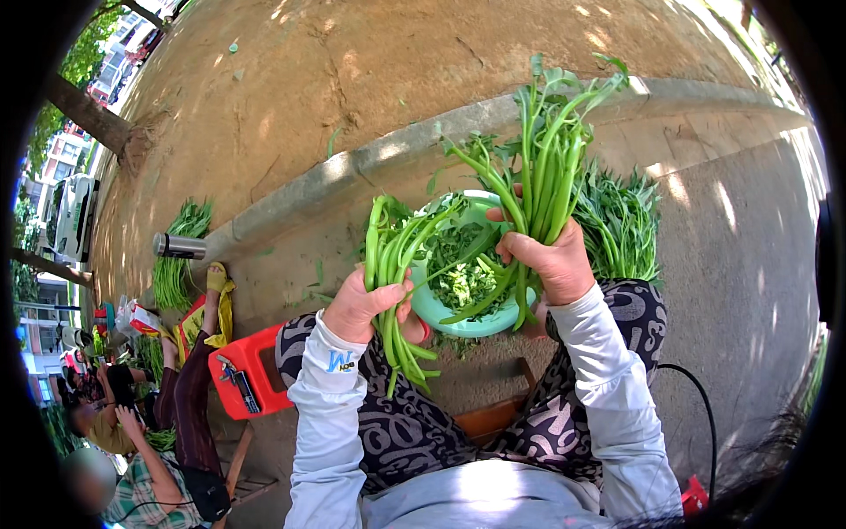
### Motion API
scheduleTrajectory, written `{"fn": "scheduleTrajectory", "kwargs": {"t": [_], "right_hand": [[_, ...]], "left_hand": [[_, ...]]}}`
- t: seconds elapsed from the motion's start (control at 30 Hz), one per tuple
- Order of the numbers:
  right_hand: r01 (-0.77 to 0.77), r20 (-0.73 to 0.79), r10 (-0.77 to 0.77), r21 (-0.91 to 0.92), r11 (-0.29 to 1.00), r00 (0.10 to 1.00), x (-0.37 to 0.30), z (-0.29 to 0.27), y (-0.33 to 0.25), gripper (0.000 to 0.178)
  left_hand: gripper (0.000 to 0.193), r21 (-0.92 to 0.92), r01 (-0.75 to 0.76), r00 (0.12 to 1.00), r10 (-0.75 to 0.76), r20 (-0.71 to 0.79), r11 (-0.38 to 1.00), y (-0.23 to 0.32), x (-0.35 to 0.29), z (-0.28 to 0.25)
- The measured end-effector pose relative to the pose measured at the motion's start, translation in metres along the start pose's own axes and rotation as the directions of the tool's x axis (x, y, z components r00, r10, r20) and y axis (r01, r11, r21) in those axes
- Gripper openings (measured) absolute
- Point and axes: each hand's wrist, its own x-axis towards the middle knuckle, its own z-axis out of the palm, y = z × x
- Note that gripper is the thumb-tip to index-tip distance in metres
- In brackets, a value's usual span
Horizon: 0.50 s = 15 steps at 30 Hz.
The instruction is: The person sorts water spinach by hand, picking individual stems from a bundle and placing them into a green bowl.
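My left hand (359, 304) is closed around a small bunch of water spinach stems (388, 251), their cut ends hanging below the fist. A larger leafy bunch of water spinach (548, 176) stands up out of my right hand (555, 264), gripped low on its stems. One or two stems slant down from the right hand over a pale green plastic basin (476, 328). Torn leaves and short cut stem pieces (467, 282) lie inside that basin, which sits between my knees. Both fists are above its rim, one on each side.
More water spinach (621, 220) is heaped beyond my right knee. A red plastic stool (231, 375) with a dark object on it stands at my left. Farther left are a steel flask (179, 246), a pile of greens (172, 286) and seated people. A concrete kerb (388, 150) runs across ahead.
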Motion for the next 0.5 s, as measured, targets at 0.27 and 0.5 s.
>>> {"fn": "scheduleTrajectory", "kwargs": {"t": [0.27,0.5], "right_hand": [[-0.01,-0.003,0.01,-0.112,0.994,1.0,-0.0064,0.0093,0.0101,0.047],[0.103,-0.165,-0.12,-0.108,0.989,0.979,-0.0019,0.0035,0.0058,0.051]], "left_hand": [[0.037,-0.006,0.03,0.999,-0.03,-0.045,1.0,0.0019,-0.0015,0.0028],[0.029,-0.044,0.039,0.997,-0.042,-0.07,0.998,0.0011,0.0005,-0.0014]]}}
